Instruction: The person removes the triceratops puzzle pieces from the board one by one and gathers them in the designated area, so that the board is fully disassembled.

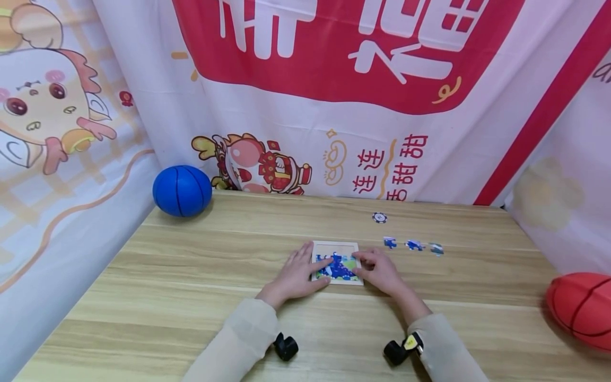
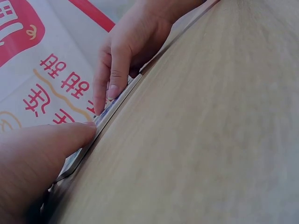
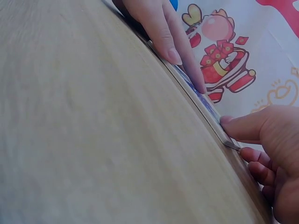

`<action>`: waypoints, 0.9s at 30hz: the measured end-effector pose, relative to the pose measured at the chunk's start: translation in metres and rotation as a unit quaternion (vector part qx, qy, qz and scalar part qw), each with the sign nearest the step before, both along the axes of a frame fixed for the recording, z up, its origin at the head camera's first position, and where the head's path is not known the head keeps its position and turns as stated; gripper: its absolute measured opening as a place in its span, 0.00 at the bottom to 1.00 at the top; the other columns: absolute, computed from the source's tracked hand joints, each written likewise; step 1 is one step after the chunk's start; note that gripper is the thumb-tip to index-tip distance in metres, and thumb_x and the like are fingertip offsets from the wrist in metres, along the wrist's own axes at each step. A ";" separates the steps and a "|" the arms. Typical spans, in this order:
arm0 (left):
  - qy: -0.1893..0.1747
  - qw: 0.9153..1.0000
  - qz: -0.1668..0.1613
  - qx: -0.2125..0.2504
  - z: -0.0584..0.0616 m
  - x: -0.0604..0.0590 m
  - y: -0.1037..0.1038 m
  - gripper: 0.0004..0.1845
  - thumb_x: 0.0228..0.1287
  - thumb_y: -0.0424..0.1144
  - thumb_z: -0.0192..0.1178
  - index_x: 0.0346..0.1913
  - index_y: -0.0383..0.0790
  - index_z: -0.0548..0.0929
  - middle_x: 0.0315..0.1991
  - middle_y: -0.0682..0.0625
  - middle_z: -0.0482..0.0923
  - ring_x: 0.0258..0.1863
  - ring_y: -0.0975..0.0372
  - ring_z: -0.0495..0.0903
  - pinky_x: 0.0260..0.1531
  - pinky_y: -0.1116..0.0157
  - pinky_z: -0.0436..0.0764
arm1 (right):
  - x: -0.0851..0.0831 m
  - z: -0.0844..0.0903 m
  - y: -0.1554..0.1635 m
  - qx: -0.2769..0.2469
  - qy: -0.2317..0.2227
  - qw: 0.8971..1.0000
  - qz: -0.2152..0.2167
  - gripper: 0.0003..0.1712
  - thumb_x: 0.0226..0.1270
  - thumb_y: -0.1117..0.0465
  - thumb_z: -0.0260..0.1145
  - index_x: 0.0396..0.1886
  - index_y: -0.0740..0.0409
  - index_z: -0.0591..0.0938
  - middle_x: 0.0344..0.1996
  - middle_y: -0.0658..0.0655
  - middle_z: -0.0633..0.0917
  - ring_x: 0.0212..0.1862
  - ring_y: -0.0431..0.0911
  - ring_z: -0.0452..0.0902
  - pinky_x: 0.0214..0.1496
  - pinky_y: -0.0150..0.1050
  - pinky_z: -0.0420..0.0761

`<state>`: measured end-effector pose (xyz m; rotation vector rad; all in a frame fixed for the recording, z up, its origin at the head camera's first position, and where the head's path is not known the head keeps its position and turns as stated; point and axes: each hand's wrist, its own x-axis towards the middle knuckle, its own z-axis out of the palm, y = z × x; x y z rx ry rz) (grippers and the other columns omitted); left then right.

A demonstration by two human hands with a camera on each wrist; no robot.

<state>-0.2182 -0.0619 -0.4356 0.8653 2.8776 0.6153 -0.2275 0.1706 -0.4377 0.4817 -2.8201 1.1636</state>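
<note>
A jigsaw puzzle in a pale frame lies on the table, with blue, white and green pieces filling its lower part and a bare strip along the top. Flat along its left side rests my left hand, its fingers straight and the index finger reaching over the picture. At the right edge, my right hand pinches a green and light blue jigsaw piece between thumb and index finger, the other fingers curled. The right wrist view shows the right thumb over the frame's near corner. Fingers partly hide the piece.
Three loose jigsaw pieces, a left, a middle and a right one, lie beyond my right hand. Behind them is a round chip. A blue ball sits back left, a red ball at the right.
</note>
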 end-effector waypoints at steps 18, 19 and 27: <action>-0.012 1.000 0.007 -0.005 0.000 0.000 0.000 0.28 0.58 0.62 0.41 0.62 0.59 0.61 0.65 0.39 0.35 0.64 0.52 0.33 0.58 0.54 0.38 | 0.000 0.003 -0.008 0.046 -0.025 0.998 -0.024 0.17 0.53 0.59 0.64 0.45 0.53 0.77 0.37 0.53 0.71 0.40 0.48 0.63 0.44 0.45 0.61; -0.013 1.000 0.007 -0.006 0.000 0.000 0.000 0.29 0.58 0.62 0.41 0.62 0.59 0.61 0.65 0.39 0.35 0.64 0.52 0.33 0.58 0.54 0.38 | 0.001 0.003 -0.008 0.044 -0.026 0.998 -0.025 0.17 0.53 0.59 0.64 0.45 0.53 0.77 0.37 0.53 0.71 0.40 0.48 0.63 0.44 0.45 0.61; -0.011 1.000 0.008 -0.006 -0.001 -0.001 0.002 0.28 0.58 0.62 0.42 0.61 0.59 0.61 0.65 0.38 0.36 0.64 0.52 0.34 0.58 0.53 0.38 | 0.003 0.000 -0.009 0.010 -0.019 0.999 -0.035 0.18 0.52 0.61 0.65 0.45 0.54 0.76 0.38 0.53 0.70 0.41 0.48 0.62 0.43 0.43 0.64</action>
